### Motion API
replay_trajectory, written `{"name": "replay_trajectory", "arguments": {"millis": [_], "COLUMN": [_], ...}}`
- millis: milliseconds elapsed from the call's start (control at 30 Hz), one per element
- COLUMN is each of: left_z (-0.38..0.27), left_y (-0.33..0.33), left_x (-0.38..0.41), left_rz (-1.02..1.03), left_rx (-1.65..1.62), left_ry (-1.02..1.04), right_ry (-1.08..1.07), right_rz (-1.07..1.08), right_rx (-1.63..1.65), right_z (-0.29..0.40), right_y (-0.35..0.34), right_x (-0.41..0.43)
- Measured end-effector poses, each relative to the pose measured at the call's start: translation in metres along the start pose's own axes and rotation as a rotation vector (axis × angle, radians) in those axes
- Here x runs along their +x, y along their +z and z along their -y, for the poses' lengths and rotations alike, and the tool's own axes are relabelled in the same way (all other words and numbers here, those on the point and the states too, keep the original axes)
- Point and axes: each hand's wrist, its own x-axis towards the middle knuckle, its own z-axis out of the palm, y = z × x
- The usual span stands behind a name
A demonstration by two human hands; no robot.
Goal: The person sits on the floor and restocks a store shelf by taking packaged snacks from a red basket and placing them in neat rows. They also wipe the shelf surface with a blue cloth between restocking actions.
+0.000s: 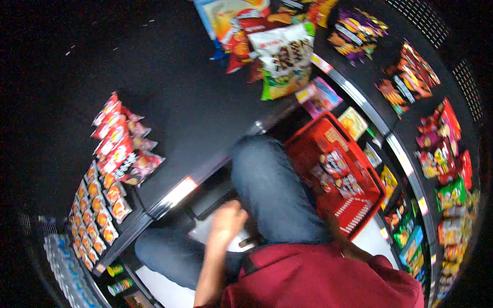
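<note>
My left hand is low between my knees, over the pale floor; it is blurred, its fingers look curled, and I cannot tell whether it holds anything. My right hand is out of view; the right forearm runs into shade beside the red plastic shopping basket. Inside the basket lie several small red and white snack packets. Ahead is a black shelf, with red snack bags in a stack at its left and a white and green snack bag at its far right end.
Rows of small orange-printed packets stand on the left shelf beside clear plastic bottles. Shelf edges with price labels curve around me. More snack bags fill the right shelves. Short canisters sit low at the left.
</note>
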Motion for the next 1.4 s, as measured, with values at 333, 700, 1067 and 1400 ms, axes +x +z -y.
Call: {"name": "replay_trajectory", "arguments": {"millis": [333, 700, 1067, 1400], "left_z": [0.125, 0.145, 0.133, 0.145], "left_y": [-0.132, -0.077, -0.070, -0.055], "left_x": [-0.121, -0.101, -0.083, -0.080], "left_rz": [-0.716, -0.502, -0.551, -0.542], "left_rx": [-0.505, -1.765, -1.717, -1.769], "left_ry": [-0.168, -0.482, -0.465, -0.459], "right_ry": [-0.172, -0.067, -0.279, -0.048], "right_rz": [0.106, -0.281, -0.438, -0.577], "right_rx": [0.160, 0.626, 0.522, 1.012], "right_z": [0.038, 0.060, 0.066, 0.053], "right_y": [-0.058, -0.096, -0.080, -0.090], "right_x": [-0.022, 0.023, 0.059, 0.088]}}
